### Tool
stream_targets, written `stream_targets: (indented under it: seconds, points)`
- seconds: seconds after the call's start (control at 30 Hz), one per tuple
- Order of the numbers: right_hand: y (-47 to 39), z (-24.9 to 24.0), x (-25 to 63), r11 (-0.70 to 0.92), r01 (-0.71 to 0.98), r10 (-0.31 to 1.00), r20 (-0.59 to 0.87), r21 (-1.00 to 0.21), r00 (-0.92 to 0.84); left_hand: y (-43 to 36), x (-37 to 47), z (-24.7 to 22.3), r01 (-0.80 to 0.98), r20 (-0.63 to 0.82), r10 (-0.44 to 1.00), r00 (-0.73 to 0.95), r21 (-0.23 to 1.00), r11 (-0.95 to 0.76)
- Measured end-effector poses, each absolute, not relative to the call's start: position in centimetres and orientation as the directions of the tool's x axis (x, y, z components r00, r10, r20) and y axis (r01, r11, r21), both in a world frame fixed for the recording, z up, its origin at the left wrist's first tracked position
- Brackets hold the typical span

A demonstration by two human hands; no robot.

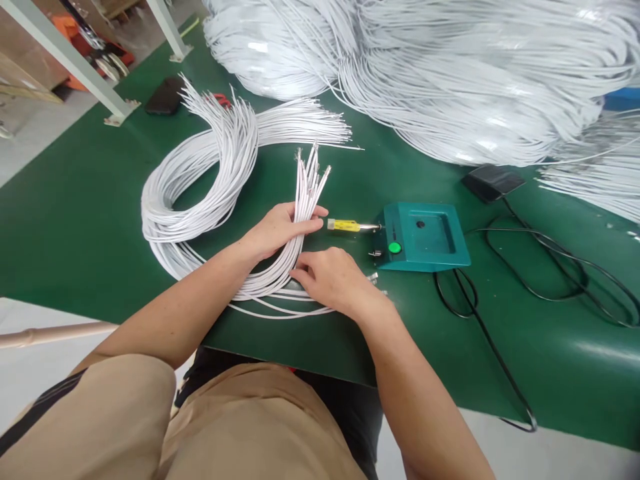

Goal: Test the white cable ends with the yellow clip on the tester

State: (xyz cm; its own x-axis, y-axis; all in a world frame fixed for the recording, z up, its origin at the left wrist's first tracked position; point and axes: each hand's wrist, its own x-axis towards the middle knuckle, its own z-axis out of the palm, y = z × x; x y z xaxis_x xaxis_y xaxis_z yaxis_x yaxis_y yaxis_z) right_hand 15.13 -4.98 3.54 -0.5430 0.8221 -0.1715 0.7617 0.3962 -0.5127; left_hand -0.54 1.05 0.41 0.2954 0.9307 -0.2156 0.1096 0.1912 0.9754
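My left hand [287,227] is closed around a bundle of white cables [290,260], whose ends stick up beyond my fingers. Just below it, my right hand [333,277] pinches at the side of the same bundle with thumb and fingers; exactly what lies between the fingertips is hidden. A few loose cables run under my right hand and come out past it with small connectors on their ends. To the right stands a teal device [423,237] with a green button and a yellow-labelled metal rod [345,225] pointing toward my left hand.
A looped bundle of white cables [195,180] lies to the left. Large heaps of white cables [475,80] fill the back. A black phone-like object [165,95] rests near a metal post. Black cords and a black pedal-like object [493,183] lie right on the green table [75,247].
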Motion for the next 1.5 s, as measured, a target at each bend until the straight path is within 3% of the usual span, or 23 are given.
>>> stream_targets:
  seconds: [0.07,0.17,0.27,0.4,0.7,0.97,1.2,1.37,1.5]
  points:
    - [-4.6,3.8,16.2,0.157,0.681,0.835,-0.272,-0.715,-0.478,0.9,-0.4,0.5,0.166,-0.193,0.940,0.280,0.975,0.150]
    - [-3.6,4.1,17.4,-0.086,0.419,0.962,-0.184,-0.904,-0.199,0.4,0.0,0.7,0.234,-0.138,0.957,0.255,0.969,0.077]
    - [-2.6,4.0,17.8,-0.075,0.187,0.992,-0.053,-0.980,0.117,-0.1,0.4,0.8,0.293,-0.086,0.960,0.267,0.956,0.004]
    - [-2.0,3.7,17.7,0.005,0.114,0.974,0.031,-0.993,0.224,-0.6,0.8,1.2,0.288,-0.096,0.943,0.317,0.958,0.001]
    - [-2.6,4.1,17.2,-0.074,-0.099,0.995,-0.081,-0.992,0.064,-0.7,1.6,2.3,-0.016,-0.097,0.961,0.258,0.994,0.105]
    - [-2.8,3.6,16.5,-0.006,0.014,0.986,-0.003,-1.000,0.168,-0.5,1.7,1.7,0.108,-0.046,0.981,0.188,0.994,0.026]
    - [-2.6,3.1,16.8,-0.025,-0.163,0.987,-0.050,-0.986,0.154,-0.6,1.8,1.9,0.143,-0.074,0.977,0.201,0.989,0.046]
    - [-2.3,2.6,17.2,-0.195,-0.400,0.977,-0.212,-0.895,-0.002,-0.6,1.9,1.6,-0.016,-0.103,0.961,0.255,0.994,0.111]
    - [-2.2,2.8,17.3,-0.244,-0.435,0.965,-0.260,-0.867,-0.023,-0.8,2.1,1.8,-0.065,-0.089,0.941,0.326,0.991,0.116]
